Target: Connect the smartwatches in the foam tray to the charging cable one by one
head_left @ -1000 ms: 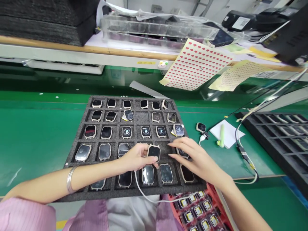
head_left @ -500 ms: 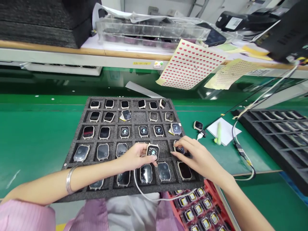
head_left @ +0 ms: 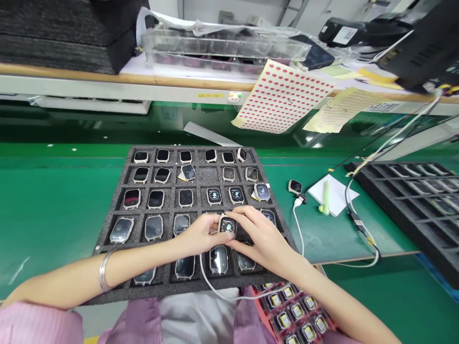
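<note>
My left hand (head_left: 204,233) holds a square smartwatch case (head_left: 227,226) without a strap, its dial lit, between thumb and fingers. From the right, my right hand (head_left: 256,236) grips the same watch, with its index finger at the top edge and thumb at the lower corner. A white cable (head_left: 211,286) loops down from beneath my left hand; where it ends is hidden by the fingers. Both hands are over a dark foam tray (head_left: 158,288) of smartwatches in square compartments. Two watches in the third row, such as this watch (head_left: 214,195), show lit dials.
Right of the tray lie a single watch (head_left: 295,186), a USB plug (head_left: 298,202), white paper (head_left: 339,198) and a pale green stick (head_left: 326,198). Another foam tray (head_left: 390,203) stands farther right. A red tray (head_left: 263,308) of watches is below the bench edge. Sticker sheets (head_left: 283,98) hang from the shelf.
My right hand has left a watch in the tray's right column and moved left onto the watch in my left hand. The third-row, third-column watch's screen has turned dark.
</note>
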Tool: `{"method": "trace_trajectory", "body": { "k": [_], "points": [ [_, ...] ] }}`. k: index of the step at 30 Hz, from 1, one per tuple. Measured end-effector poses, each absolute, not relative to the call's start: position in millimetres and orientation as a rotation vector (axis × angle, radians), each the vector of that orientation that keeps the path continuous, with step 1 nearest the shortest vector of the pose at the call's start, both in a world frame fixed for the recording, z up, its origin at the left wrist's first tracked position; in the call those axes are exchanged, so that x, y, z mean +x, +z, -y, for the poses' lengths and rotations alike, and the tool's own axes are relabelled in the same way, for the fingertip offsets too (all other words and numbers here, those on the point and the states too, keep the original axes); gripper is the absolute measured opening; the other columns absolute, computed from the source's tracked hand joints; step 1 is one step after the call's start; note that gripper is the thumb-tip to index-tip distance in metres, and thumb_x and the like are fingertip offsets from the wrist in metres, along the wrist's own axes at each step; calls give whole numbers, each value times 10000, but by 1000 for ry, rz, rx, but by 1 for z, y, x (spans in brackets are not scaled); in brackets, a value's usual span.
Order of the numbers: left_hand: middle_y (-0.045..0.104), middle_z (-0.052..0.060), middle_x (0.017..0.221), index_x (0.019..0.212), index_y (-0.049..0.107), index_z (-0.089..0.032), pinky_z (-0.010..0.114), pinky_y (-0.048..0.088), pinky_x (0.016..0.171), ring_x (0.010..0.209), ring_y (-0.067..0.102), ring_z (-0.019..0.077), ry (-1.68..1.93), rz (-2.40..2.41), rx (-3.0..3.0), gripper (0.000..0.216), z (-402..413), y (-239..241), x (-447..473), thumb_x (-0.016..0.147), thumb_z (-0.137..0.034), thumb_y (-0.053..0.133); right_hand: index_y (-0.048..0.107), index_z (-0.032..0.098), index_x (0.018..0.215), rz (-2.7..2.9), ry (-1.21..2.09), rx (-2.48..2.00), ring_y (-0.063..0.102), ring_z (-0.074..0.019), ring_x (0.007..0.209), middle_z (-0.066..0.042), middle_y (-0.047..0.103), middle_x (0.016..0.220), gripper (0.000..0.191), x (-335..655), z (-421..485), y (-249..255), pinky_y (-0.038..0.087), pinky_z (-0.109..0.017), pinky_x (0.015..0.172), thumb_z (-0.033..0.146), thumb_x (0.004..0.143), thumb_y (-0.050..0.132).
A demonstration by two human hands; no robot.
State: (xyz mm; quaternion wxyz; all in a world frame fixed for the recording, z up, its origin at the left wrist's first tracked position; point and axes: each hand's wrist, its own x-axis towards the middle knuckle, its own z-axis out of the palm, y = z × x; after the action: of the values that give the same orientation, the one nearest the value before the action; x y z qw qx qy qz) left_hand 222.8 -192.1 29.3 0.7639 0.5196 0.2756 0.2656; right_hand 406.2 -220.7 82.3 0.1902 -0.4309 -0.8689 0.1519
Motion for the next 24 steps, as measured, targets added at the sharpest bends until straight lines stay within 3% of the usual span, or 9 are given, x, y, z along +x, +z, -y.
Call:
{"method": "trace_trajectory", "body": {
  "k": [10, 15, 20, 24],
  "points": [
    [566, 31, 790, 882, 591, -97, 256, 406, 655, 703, 512, 144, 537, -601, 1138, 369, 193, 34, 221, 762, -430, 695, 511, 155, 1188, 2435, 448, -1204, 541, -283, 990, -132, 537, 1084, 333, 407, 222, 83, 503, -438, 828, 258, 881, 592],
    [569, 28, 844, 991, 572, -118, 266, 405, 695, 756, 517, 152, 539, -619, 1239, 327, 196, 35, 223, 800, -367, 662, 524, 191, 1170, 2331, 598, -1167, 535, -273, 1017, -116, 529, 1096, 314, 410, 220, 85, 489, -421, 858, 262, 872, 593],
    [534, -7, 875, 1082, 481, -172, 220, 381, 594, 699, 481, 123, 441, -672, 1258, 575, 194, 65, 209, 639, -327, 814, 541, 196, 1133, 2158, 616, -1209, 529, -262, 1045, -94, 538, 1100, 313, 430, 209, 80, 454, -407, 906, 258, 847, 650],
    [533, -19, 877, 1076, 490, -212, 201, 342, 526, 626, 430, 105, 353, -835, 1501, 546, 211, 93, 174, 647, -334, 805, 511, 188, 1225, 2369, 545, -1284, 504, -284, 1081, -117, 522, 1154, 388, 445, 205, 76, 439, -458, 924, 251, 861, 629]
  ]
}}
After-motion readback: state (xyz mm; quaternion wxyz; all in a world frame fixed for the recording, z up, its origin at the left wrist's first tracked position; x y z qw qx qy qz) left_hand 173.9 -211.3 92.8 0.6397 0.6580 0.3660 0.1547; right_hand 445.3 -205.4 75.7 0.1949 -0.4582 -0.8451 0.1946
